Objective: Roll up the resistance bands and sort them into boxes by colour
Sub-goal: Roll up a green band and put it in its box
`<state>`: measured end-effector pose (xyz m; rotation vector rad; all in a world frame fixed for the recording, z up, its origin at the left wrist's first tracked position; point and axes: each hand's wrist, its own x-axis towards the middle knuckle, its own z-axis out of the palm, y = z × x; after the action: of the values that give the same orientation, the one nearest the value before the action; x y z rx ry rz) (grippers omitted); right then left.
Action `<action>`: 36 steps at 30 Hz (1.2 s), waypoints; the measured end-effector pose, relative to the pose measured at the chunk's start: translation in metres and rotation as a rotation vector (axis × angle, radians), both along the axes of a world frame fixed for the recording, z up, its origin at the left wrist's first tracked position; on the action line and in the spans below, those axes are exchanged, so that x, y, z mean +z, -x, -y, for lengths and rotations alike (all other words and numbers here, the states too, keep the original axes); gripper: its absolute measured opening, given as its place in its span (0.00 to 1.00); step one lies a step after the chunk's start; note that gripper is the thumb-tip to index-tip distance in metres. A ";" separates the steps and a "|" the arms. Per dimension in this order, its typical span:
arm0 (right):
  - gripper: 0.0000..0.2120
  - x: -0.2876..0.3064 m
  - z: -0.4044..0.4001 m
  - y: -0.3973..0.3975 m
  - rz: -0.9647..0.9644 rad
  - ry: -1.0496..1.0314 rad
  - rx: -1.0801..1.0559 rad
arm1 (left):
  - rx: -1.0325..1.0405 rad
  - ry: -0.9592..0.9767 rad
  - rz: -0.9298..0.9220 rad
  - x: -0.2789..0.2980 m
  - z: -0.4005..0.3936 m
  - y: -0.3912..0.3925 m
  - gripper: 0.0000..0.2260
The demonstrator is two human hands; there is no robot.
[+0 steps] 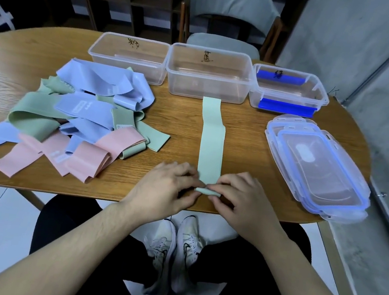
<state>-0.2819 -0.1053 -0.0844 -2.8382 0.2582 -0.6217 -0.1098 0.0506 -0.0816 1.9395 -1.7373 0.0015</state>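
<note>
rolling the pale green flat elastic band (pixel 211 134), laid lengthwise on the oval wooden table (pixel 250 139), far end just short of the middle clear plastic box (pixel 208 74). left hand (pixel 166 188) and right hand (pixel 243 200) pinching the first small coil at the near end. best to keep coil edges square, tension even, roll straight toward the boxes.

Both forearms bare, reaching forward side by side. Left hand (pixel 164 187) and right hand (pixel 243 200) palm-down, knuckles raised, fingertips meeting at centre, pinching the rolled near end of a pale green band (pixel 212 137).
</note>
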 end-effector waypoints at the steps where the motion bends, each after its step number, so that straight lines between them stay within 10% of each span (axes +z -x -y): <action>1: 0.13 -0.001 -0.002 0.001 0.008 0.010 0.001 | -0.004 0.001 0.003 0.000 -0.001 0.000 0.11; 36: 0.11 -0.002 -0.024 0.015 0.067 -0.169 -0.055 | -0.063 0.057 -0.146 -0.001 -0.005 0.012 0.09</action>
<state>-0.2972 -0.0809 -0.0866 -2.6512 0.3606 -0.6717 -0.1221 0.0554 -0.0822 1.7967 -1.6833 -0.1098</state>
